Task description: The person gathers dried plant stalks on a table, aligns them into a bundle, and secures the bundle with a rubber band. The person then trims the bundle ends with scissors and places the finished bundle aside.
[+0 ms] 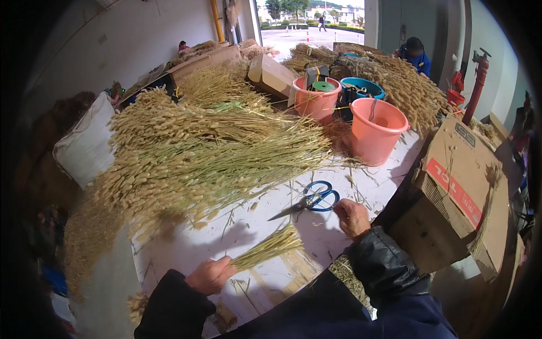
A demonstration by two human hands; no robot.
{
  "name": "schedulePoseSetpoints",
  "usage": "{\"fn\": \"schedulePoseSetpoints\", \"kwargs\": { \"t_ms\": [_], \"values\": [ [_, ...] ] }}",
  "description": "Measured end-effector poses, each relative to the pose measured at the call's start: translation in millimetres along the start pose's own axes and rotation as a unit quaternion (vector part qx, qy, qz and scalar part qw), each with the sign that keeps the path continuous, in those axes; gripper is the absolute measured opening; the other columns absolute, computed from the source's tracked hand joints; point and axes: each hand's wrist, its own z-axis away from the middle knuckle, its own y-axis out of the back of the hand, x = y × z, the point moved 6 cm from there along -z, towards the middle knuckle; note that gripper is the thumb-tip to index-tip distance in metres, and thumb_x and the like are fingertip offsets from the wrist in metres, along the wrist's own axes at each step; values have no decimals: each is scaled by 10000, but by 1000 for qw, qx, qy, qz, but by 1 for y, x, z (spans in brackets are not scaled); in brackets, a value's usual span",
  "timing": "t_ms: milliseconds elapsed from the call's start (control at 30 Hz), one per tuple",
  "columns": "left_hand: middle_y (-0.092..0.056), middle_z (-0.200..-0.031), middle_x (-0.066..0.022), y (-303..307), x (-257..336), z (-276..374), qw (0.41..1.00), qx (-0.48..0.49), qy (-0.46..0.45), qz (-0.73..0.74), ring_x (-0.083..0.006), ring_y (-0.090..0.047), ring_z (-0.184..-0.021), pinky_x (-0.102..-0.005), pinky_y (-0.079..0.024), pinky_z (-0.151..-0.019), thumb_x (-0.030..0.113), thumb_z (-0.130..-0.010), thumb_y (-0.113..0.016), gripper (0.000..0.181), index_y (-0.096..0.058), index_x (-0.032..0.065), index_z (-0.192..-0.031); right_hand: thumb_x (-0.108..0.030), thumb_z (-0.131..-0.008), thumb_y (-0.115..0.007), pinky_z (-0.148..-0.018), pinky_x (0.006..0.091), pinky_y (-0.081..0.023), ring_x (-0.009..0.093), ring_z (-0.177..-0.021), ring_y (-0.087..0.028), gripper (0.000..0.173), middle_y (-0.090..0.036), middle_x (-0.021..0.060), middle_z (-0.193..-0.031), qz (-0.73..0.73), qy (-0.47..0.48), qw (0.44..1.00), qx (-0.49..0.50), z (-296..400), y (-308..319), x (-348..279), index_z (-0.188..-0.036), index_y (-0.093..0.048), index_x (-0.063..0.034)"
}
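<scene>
My left hand grips a small bundle of dried grass stems near the front edge of the white table. The cut stem ends fan out to the right. My right hand has its fingertips at the blue handle of a pair of scissors, which lie on the table with the blades pointing left. Whether the fingers hold the handle cannot be told. Beyond both hands spreads a large heap of dried bunny-tail grass, its fluffy heads to the left and its stems to the right.
Two pink buckets and a blue bucket stand at the back right. A cardboard box is at the right. More dried grass is piled behind, near a person in blue. A white sack stands left.
</scene>
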Motion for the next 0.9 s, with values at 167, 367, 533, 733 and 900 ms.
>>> {"fn": "schedulePoseSetpoints", "kwargs": {
  "t_ms": [167,367,533,733,900],
  "values": [
    [-494,-592,-217,10,-28,1,982,47,177,42,-420,-480,-592,-465,-375,-496,187,-838,-453,169,-431,35,-768,-142,-745,-599,-613,343,-467,265,-647,-577,166,-584,98,-739,9,114,993,-44,-36,14,20,-883,-585,-50],
    [-503,-595,-213,7,-35,-11,993,32,111,-37,-417,-493,-594,-494,-376,-499,192,-841,-432,169,-435,43,-762,-239,-859,-509,-573,247,-437,133,-636,-522,169,-541,8,-719,-623,-207,754,-17,-164,-22,67,-854,-546,-74],
    [-502,-567,-222,16,-64,2,969,28,243,-16,-429,-499,-565,-518,-382,-506,236,-839,-442,169,-442,71,-801,-366,-854,-496,-638,345,-442,212,-665,-497,297,-497,57,-749,-801,-266,531,76,-250,-61,65,-865,-477,-69],
    [-504,-603,-212,34,-72,19,966,52,253,-7,-421,-506,-603,-472,-383,-500,232,-848,-448,184,-460,51,-818,-278,-883,-445,-733,386,-464,229,-719,-522,224,-509,40,-719,-841,-280,415,202,-280,-61,51,-850,-507,-65],
    [-495,-597,-200,37,-85,29,966,57,251,-4,-411,-508,-596,-474,-377,-490,233,-845,-452,183,-460,55,-802,-174,-878,-422,-425,281,-403,126,-487,-463,146,-464,16,-599,-761,-131,624,115,-290,19,18,-819,-509,-73]
  ]
}}
